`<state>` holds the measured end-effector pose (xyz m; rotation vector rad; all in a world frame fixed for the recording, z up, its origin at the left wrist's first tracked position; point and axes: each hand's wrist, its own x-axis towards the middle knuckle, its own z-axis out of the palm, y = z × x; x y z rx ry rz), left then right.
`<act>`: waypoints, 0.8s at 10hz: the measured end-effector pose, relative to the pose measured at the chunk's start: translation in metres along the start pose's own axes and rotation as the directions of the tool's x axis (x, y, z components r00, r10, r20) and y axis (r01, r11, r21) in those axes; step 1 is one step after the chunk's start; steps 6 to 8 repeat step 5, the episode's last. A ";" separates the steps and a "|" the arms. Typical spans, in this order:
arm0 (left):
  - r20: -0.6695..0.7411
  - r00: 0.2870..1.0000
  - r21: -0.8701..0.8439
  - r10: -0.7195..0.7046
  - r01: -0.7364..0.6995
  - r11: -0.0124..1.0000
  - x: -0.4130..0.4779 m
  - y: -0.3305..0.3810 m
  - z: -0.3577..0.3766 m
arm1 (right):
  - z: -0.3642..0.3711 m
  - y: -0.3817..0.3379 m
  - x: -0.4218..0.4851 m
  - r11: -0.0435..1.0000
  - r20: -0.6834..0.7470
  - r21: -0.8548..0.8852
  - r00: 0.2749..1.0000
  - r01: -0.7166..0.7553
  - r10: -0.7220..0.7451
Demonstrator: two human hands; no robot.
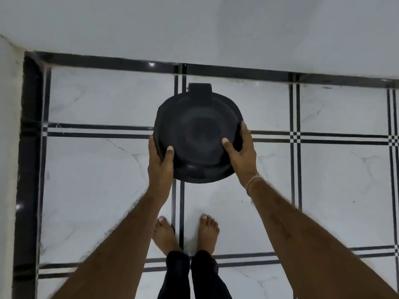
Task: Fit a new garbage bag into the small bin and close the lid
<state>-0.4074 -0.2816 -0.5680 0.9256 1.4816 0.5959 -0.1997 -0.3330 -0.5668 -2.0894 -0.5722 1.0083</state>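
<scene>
Gripping the bin rim from both sides: left hand at 8 o'clock, right hand at 4; hinge at 12; equally near.

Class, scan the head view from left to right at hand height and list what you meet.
Black floor-border tile strip → left hand → small round black plastic bin → right hand → black-and-white checked tile crossing.

Single view. The wide-angle head camera faces forward and looks steeply down from above. The left hand and right hand grip the bin at frame centre, close below the lens. Beyond the grip: the wall. Nearer than the grip: bare feet.
</scene>
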 end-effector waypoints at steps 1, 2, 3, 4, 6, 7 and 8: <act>-0.084 0.996 0.074 0.005 0.001 0.997 -0.005 -0.015 0.001 | 0.008 0.013 0.000 0.984 0.023 -0.171 0.999 0.044 -0.041; -0.121 0.993 0.133 0.018 -0.002 0.991 -0.008 -0.021 -0.001 | 0.008 0.017 -0.002 0.971 0.054 -0.226 0.996 0.081 -0.071; -0.123 0.992 0.207 0.000 0.026 0.978 -0.008 -0.016 -0.005 | 0.002 0.010 0.000 0.961 0.097 -0.271 0.995 0.046 -0.020; -0.103 0.995 0.311 -0.006 0.038 0.950 -0.019 0.014 -0.010 | -0.012 -0.019 -0.013 0.940 0.124 -0.337 0.992 0.058 -0.017; -0.055 0.992 0.402 0.116 -0.084 0.912 -0.037 0.063 -0.021 | -0.033 -0.062 -0.036 0.942 0.118 -0.310 0.988 0.130 -0.098; -0.055 0.992 0.402 0.116 -0.084 0.912 -0.037 0.063 -0.021 | -0.033 -0.062 -0.036 0.942 0.118 -0.310 0.988 0.130 -0.098; -0.055 0.992 0.402 0.116 -0.084 0.912 -0.037 0.063 -0.021 | -0.033 -0.062 -0.036 0.942 0.118 -0.310 0.988 0.130 -0.098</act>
